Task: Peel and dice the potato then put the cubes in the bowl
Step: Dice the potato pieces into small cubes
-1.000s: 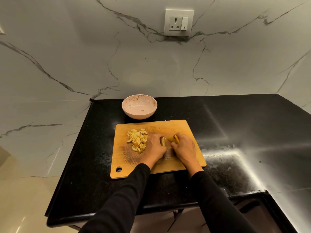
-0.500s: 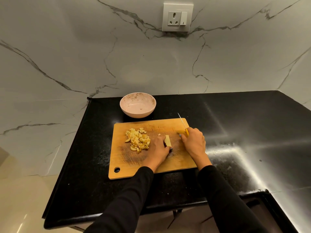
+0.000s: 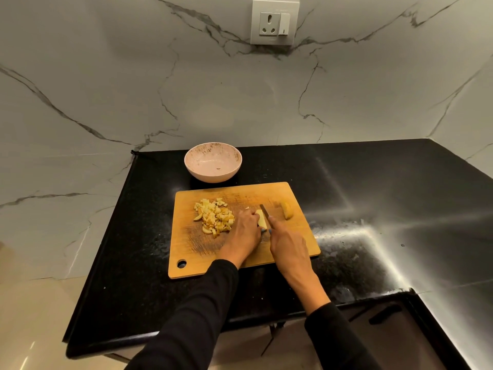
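A wooden cutting board (image 3: 240, 190) lies on the black counter. On its left part sits a pile of diced potato cubes (image 3: 214, 217). My left hand (image 3: 244, 232) holds a pale potato slab (image 3: 262, 219) down on the board. My right hand (image 3: 289, 243) grips a knife (image 3: 265, 210), its blade lying along the slab's right side. Another potato piece (image 3: 287, 210) rests near the board's right edge. The pink bowl (image 3: 213, 162) stands behind the board and holds no cubes.
The black counter (image 3: 373, 188) stretches to the right, with wet smears near the board. Its front edge (image 3: 240, 332) runs below my forearms and its left edge drops to the floor. A marble wall with a socket (image 3: 274, 21) rises behind.
My right hand brought the knife back from the board's right edge to the slab beside my left hand. A potato piece now lies in view at the board's right.
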